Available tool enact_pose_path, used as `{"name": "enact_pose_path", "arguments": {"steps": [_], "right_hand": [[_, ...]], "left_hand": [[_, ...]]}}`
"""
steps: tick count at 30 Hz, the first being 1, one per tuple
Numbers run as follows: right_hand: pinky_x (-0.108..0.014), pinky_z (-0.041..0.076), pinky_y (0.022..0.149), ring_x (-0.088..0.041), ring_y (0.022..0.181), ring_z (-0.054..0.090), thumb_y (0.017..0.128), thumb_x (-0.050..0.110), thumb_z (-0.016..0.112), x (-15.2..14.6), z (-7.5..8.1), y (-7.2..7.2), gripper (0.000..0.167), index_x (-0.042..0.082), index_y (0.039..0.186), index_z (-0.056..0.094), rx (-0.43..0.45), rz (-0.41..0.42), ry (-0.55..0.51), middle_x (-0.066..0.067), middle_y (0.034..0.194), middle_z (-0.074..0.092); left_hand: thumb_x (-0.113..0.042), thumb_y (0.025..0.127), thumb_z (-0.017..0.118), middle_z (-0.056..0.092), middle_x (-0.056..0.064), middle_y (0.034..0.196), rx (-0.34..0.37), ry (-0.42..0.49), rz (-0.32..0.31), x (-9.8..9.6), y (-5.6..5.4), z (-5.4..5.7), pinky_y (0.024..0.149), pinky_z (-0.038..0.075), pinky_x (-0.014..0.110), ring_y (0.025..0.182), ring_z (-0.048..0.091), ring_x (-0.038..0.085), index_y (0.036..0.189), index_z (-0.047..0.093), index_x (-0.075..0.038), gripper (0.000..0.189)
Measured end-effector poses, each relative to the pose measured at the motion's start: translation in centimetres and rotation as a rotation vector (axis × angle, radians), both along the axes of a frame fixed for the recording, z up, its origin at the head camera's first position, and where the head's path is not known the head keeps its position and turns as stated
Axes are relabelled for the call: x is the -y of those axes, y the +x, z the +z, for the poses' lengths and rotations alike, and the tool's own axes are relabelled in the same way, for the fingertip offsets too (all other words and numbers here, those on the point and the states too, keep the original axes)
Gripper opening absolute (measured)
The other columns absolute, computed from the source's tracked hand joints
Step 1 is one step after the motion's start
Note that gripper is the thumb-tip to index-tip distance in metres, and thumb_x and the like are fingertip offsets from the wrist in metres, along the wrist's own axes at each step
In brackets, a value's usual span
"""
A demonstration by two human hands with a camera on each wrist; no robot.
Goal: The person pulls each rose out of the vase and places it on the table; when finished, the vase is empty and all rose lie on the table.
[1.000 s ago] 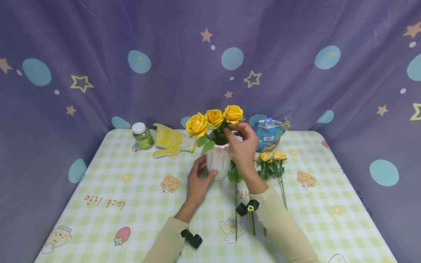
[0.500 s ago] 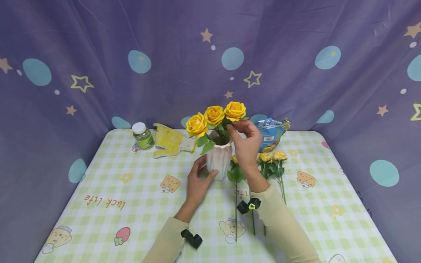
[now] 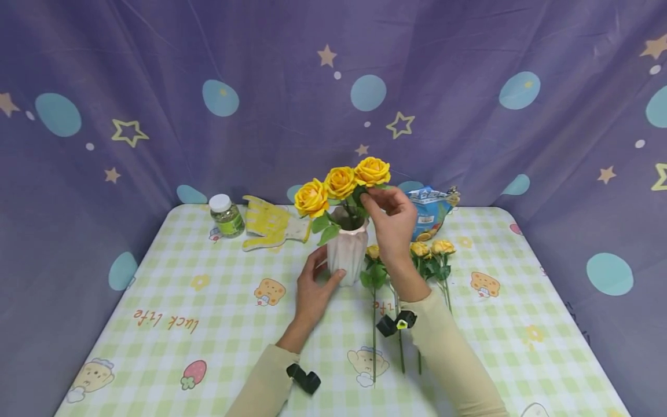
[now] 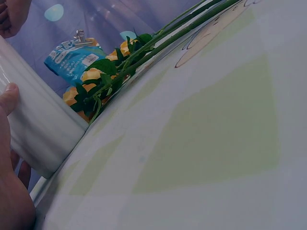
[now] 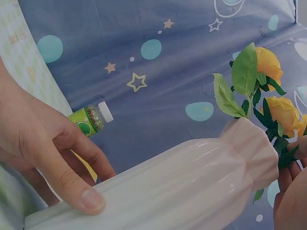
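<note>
A white fluted vase (image 3: pixel 346 256) stands upright on the table with three yellow roses in its mouth. My left hand (image 3: pixel 314 289) holds its lower part, thumb in front and fingers round the far side; the left wrist view shows the thumb on the smooth wall of the vase (image 4: pixel 41 112). With thumb and fingertips, my right hand (image 3: pixel 394 227) pinches the rightmost rose (image 3: pixel 372 171) just under its bloom, among the leaves. The middle rose (image 3: pixel 340 182) and the left rose (image 3: pixel 311 198) lean leftward over the rim. The stem ends inside the vase are hidden.
Several more yellow roses (image 3: pixel 442 248) lie right of the vase, stems toward me, partly behind my right arm. A blue pouch (image 3: pixel 428 211) with a clip stands behind them. Back left are a white-capped jar (image 3: pixel 227 217) and a yellow-white glove (image 3: pixel 271 224). A curtain (image 3: pixel 292 69) hangs behind.
My right hand and the rightmost rose have moved up and slightly right, raising that bloom higher above the vase. The left hand and vase have stayed in place.
</note>
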State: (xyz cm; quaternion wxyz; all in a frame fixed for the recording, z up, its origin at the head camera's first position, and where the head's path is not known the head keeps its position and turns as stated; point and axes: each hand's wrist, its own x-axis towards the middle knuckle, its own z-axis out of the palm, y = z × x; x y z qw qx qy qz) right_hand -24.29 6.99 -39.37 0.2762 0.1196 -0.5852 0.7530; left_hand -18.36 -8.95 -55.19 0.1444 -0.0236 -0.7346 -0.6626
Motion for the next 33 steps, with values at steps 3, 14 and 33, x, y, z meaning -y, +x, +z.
{"name": "enact_pose_path", "arguments": {"steps": [3,14,33], "right_hand": [[-0.025,0.063,0.079,-0.012,0.086,0.073,0.094,-0.005,0.082,-0.1,0.3,0.0,0.011,0.005,0.093,0.077,-0.003,0.027,-0.039,-0.001,0.096,0.081],[-0.025,0.063,0.08,-0.013,0.086,0.072,0.09,-0.012,0.081,-0.4,1.5,-0.3,0.023,0.01,0.091,0.075,-0.031,0.06,-0.121,0.004,0.094,0.078],[-0.024,0.063,0.077,-0.012,0.084,0.073,0.091,-0.013,0.08,-0.5,2.5,-0.6,0.032,0.016,0.086,0.07,-0.043,0.033,-0.163,0.004,0.091,0.079]], "left_hand": [[-0.016,0.096,0.09,0.065,0.009,0.154,-0.001,0.001,-0.002,0.0,0.0,0.1,0.121,0.051,0.051,0.138,0.065,0.031,0.156,0.061,-0.018,0.066],[-0.014,0.096,0.089,0.065,0.009,0.154,-0.009,0.005,-0.002,0.0,0.0,0.0,0.121,0.051,0.051,0.138,0.065,0.032,0.157,0.06,-0.017,0.067],[-0.011,0.096,0.089,0.066,0.01,0.153,-0.022,0.012,-0.007,0.0,0.0,-0.1,0.12,0.052,0.05,0.139,0.065,0.031,0.156,0.061,-0.016,0.066]]}}
